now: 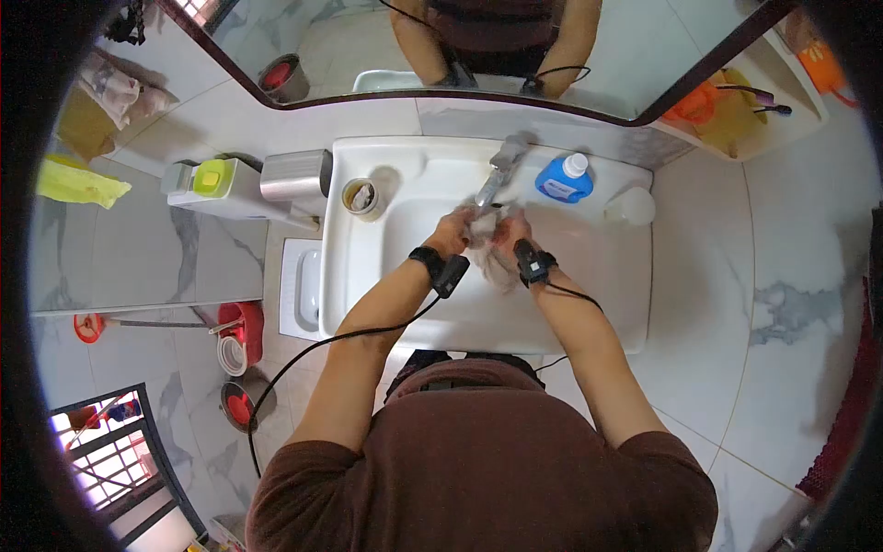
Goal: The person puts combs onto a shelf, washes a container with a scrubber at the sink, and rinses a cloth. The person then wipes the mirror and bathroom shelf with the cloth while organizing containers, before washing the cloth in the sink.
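Both my hands are over the basin of the white sink, just below the spout of the metal faucet. Between them is a wet, whitish cloth, bunched up, with its lower part hanging toward me. My left hand is closed on the cloth's left side. On the other side my right hand grips it too, its fingers slightly blurred. Each wrist wears a black strap with a small device and a cable.
On the sink's back ledge stand a blue bottle with a white cap and a small jar. A whitish cup sits at the right corner. Above hangs a mirror. Left on the floor are a squat toilet and a red bucket.
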Action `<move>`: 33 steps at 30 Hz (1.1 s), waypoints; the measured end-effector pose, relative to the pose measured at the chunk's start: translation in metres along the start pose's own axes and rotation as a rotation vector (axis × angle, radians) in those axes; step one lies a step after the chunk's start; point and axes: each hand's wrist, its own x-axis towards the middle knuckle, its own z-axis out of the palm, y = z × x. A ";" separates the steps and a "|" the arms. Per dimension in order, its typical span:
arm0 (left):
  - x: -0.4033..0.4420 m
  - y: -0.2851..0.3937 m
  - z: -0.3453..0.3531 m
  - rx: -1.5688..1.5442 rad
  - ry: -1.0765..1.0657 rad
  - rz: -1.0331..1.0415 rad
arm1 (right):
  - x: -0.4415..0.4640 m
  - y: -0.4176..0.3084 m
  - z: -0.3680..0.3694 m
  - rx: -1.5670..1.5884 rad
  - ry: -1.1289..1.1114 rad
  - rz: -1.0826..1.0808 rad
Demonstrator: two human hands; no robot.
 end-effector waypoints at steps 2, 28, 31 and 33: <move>-0.019 0.013 -0.005 0.168 0.107 0.061 | 0.041 -0.009 -0.015 -0.049 0.080 -0.086; -0.048 -0.018 0.063 0.971 0.678 0.293 | -0.009 0.015 0.007 -0.496 -0.340 0.224; -0.030 -0.012 0.045 0.919 0.659 0.291 | -0.019 0.021 0.018 -0.669 -0.418 0.011; 0.007 -0.025 0.021 0.899 0.510 0.347 | -0.046 0.012 0.034 -0.648 -0.178 0.023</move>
